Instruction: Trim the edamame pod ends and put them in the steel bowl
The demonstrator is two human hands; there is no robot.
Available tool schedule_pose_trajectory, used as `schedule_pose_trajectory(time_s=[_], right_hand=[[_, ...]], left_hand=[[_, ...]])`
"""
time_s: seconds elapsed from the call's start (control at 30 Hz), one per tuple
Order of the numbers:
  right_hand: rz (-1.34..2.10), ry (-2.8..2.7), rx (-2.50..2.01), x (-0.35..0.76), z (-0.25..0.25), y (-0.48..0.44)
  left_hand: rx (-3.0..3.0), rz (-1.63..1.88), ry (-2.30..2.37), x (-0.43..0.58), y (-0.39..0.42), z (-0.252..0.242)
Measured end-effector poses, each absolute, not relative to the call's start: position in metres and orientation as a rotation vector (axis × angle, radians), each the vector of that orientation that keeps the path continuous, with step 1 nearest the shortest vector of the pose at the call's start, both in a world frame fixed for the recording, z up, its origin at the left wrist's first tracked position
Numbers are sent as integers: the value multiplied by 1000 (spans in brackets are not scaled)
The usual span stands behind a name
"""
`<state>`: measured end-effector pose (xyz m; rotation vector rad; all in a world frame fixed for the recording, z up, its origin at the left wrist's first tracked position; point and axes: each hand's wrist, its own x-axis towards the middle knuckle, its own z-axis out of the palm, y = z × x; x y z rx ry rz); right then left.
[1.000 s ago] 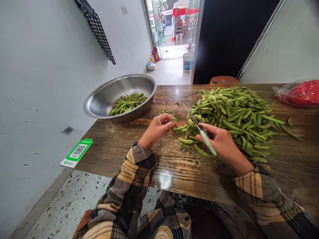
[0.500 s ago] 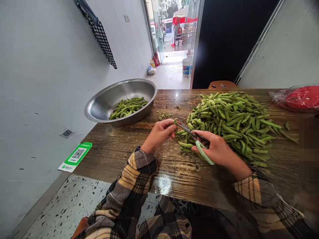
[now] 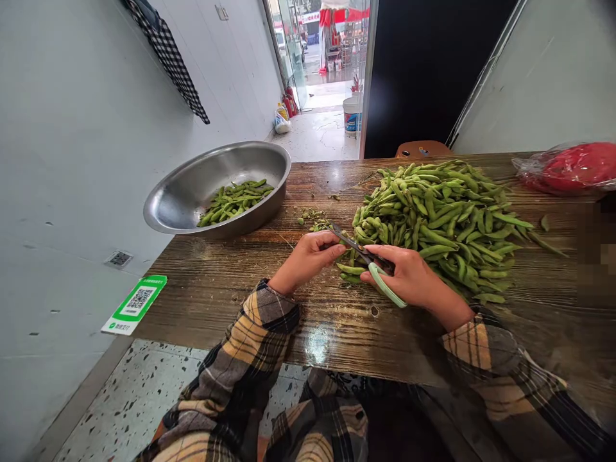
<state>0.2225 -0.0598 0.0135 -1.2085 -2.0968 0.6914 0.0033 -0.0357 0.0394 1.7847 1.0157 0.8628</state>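
Note:
My left hand (image 3: 310, 260) is closed in a pinch at the tips of the scissors (image 3: 387, 286). A green soybean pod is between its fingers, mostly hidden now. My right hand (image 3: 409, 276) grips the scissors by their pale green handles, with the dark blades pointing left towards my left fingertips. Right behind the scissors lies a large heap of soybean pods (image 3: 447, 224) on the wooden table (image 3: 212, 289). Small trimmed bits (image 3: 314, 218) are scattered just beyond my left hand. A wide steel basin (image 3: 180, 192) to the left holds a smaller batch of green pods (image 3: 235, 202).
A green and white QR code card (image 3: 137, 303) lies at the table's left edge by the wall. At the far right is a red bundle in clear plastic (image 3: 572, 168). An orange-brown stool (image 3: 423, 149) stands behind the table, and a white bucket (image 3: 351, 117) near the doorway.
The view has shifted, so everything sits slightly further left and higher. The pod in my left fingers showed more clearly before. Both hands keep nearly the same position around the scissors.

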Motion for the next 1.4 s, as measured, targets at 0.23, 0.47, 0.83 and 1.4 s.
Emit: schedule_pose_trajectory(time_s=[0.23, 0.47, 0.83, 1.4], right_hand=[[818, -1968, -1276, 223, 16, -58], [743, -1961, -1294, 221, 20, -60], [687, -2049, -1218, 221, 13, -58], [620, -1989, -1228, 223, 12, -58]], left_hand=[[1638, 984, 1041, 3, -32, 35], [1091, 1168, 866, 2, -30, 29], [1083, 1168, 826, 12, -38, 34], [1035, 1212, 925, 8, -30, 31]])
